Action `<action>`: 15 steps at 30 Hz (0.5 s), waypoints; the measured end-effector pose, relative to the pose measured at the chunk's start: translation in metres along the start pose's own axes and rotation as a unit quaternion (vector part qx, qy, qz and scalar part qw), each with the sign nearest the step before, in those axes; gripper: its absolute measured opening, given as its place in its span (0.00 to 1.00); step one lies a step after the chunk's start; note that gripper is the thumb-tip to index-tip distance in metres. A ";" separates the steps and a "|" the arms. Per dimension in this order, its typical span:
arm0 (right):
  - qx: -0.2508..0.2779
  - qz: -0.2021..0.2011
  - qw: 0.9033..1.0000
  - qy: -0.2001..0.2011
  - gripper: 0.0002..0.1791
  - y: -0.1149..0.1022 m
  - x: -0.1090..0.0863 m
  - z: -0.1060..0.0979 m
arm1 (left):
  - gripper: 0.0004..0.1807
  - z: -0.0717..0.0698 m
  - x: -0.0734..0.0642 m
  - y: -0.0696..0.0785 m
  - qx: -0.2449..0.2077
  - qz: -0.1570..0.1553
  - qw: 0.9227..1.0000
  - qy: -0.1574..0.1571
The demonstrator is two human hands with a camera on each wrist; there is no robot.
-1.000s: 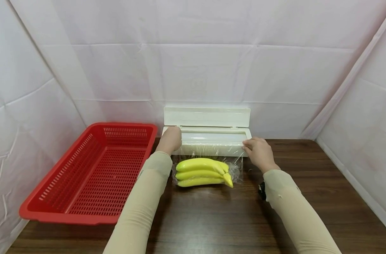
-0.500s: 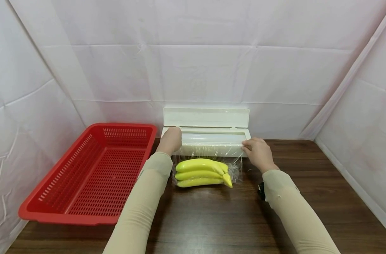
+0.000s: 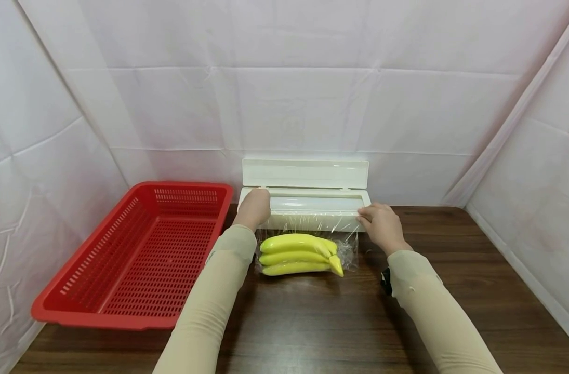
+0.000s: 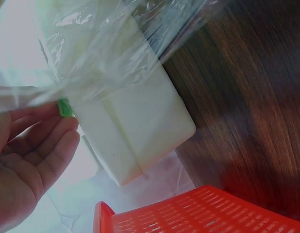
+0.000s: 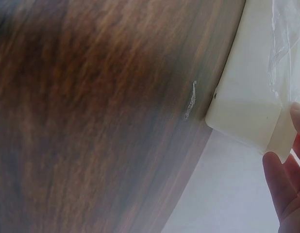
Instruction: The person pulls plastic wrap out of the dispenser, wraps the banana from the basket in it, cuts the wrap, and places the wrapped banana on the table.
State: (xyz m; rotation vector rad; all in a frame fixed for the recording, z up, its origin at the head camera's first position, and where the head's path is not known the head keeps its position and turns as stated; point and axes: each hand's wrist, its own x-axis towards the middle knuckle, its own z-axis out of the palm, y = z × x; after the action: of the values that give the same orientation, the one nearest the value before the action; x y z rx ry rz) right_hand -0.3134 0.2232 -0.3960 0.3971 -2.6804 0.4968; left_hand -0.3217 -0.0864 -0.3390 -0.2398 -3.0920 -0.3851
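Note:
A white cling film box stands on the table with its lid raised against the back. From its front edge, clear cling film hangs down over a bunch of yellow bananas. My left hand is at the box's left end, fingers curled. In the left wrist view its fingertips hold a small green slider at the box's edge, beside bunched film. My right hand grips the front right corner of the box. Its thumb and fingers lie on either side of that corner in the right wrist view.
A red perforated basket stands to the left, close to my left forearm. White cloth walls enclose the back and both sides. The dark wooden table spreads in front of the bananas. A shred of film lies near the box's right end.

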 end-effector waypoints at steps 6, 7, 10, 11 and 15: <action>0.003 0.003 1.000 -0.002 0.15 0.001 -0.001 0.001 | 0.12 0.004 0.001 0.004 0.004 0.007 1.000 0.006; 0.005 0.004 1.000 -0.004 0.15 0.001 -0.001 0.001 | 0.13 0.004 0.001 0.004 0.007 0.008 1.000 0.008; 0.008 0.006 1.000 -0.010 0.16 0.000 -0.001 0.001 | 0.16 0.004 0.001 0.005 0.015 0.009 1.000 0.008; 0.009 0.005 1.000 -0.012 0.16 0.000 -0.001 0.001 | 0.16 0.004 0.001 0.005 0.015 0.009 1.000 0.006; 0.006 0.009 1.000 -0.015 0.16 -0.001 0.001 -0.001 | 0.17 0.000 0.002 0.006 0.003 0.012 1.000 -0.001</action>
State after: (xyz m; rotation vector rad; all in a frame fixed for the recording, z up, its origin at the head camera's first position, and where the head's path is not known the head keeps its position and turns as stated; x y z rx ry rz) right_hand -0.3132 0.2228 -0.3945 0.3856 -2.7131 0.5157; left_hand -0.3225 -0.0805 -0.3380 -0.2787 -3.0887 -0.3764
